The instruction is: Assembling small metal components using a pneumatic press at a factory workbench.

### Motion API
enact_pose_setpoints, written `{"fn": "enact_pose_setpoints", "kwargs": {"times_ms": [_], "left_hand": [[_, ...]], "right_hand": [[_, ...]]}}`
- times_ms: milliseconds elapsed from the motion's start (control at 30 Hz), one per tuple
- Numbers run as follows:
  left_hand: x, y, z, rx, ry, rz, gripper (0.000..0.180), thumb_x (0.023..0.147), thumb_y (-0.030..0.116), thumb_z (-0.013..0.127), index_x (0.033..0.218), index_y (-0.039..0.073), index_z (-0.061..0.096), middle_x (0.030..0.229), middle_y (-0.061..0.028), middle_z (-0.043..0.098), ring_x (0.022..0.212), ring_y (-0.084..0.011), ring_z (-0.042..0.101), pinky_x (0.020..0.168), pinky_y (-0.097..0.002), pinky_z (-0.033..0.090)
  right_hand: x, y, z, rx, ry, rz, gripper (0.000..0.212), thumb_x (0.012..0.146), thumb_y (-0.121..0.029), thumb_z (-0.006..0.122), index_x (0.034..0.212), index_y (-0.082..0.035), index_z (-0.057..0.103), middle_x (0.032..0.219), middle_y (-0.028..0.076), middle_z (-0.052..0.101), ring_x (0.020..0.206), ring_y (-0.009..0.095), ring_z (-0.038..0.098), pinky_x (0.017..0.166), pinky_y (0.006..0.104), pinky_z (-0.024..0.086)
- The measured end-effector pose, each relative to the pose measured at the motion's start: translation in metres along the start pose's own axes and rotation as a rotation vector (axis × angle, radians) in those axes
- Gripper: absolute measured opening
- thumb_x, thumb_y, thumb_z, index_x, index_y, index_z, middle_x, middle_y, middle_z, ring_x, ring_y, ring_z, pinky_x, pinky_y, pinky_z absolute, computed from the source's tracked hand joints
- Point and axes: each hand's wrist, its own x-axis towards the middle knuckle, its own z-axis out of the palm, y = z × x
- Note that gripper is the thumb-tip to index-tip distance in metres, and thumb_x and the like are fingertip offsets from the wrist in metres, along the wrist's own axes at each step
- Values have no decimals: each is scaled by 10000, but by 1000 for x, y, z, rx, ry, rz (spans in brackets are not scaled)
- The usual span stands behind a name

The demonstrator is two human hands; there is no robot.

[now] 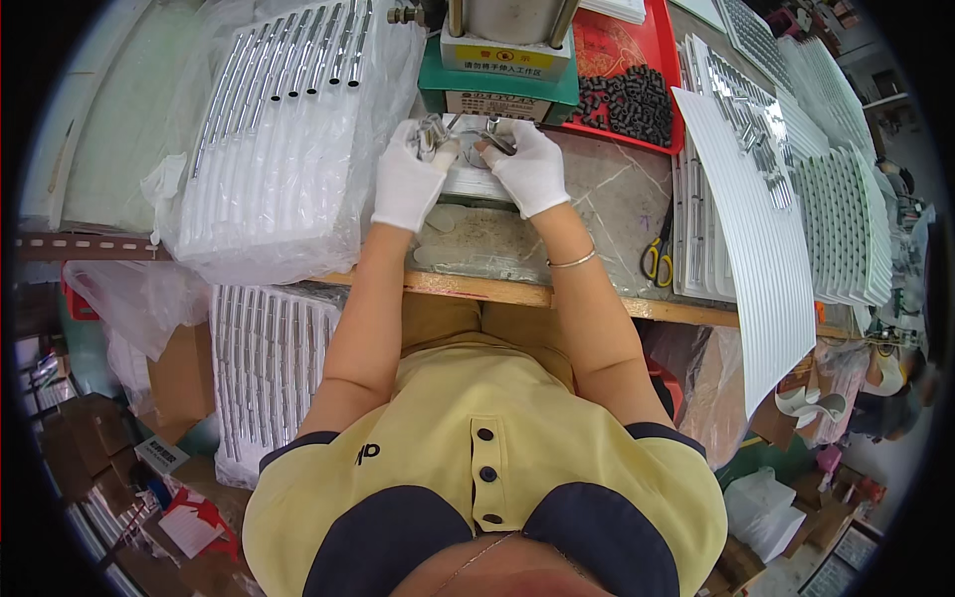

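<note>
Though fingers (pixel 524 137) near machine (pixel 497 84) — bench (pixel 615 189) room rightward.

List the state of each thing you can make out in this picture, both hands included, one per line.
Left hand: gloved, closed on a shiny metal piece
Right hand: gloved, closed on a curved metal piece
Red tray: part-filled
Black pieces: loose, heaped in the tray
Left white rack: part-filled with metal tubes, loosely wrapped in clear plastic
White ribbed sheet: lower end past the tabletop's edge
Scissors: lying down; blade opening unclear
</note>
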Motion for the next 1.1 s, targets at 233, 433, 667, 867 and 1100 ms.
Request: {"fn": "enact_pose_setpoints", "kwargs": {"times_ms": [233,433,667,867,1100], "left_hand": [[-40,22,-18,-272,-95,-236,274,749,82,681,949,-6,515,712,-43,599,494,-79,532,440,-218,412],[-67,49,-25,-366,-369,-348,271,706,114,733,874,8,549,675,-20,587,520,-80,530,463,-218,411],[-76,45,14,8,-139,49,281,673,201,774,764,30,570,668,-56,615,564,-116,542,535,-270,445],[-80,36,21,140,-71,173,261,698,195,759,784,27,578,672,-68,622,549,-131,565,501,-292,454],[-74,35,6,-574,-434,-368,259,823,206,646,980,28,544,761,-89,631,606,-126,592,436,-188,392]], "right_hand": [[-15,-2,-5,-114,35,-90,456,700,-240,737,1078,-28,597,855,103,647,763,197,612,700,291,481],[-65,-24,-53,601,-175,133,503,738,-228,730,1136,32,567,676,-49,475,555,48,394,525,200,355],[-72,-32,-58,660,-144,139,195,769,-103,698,900,26,631,747,8,605,673,47,509,604,212,433],[-83,-33,-56,445,20,125,207,841,-121,628,1000,7,592,712,4,581,554,54,469,505,191,380],[-72,27,-98,2046,-450,212,317,940,-236,475,1184,-33,478,816,12,522,656,80,488,567,202,439]]}}
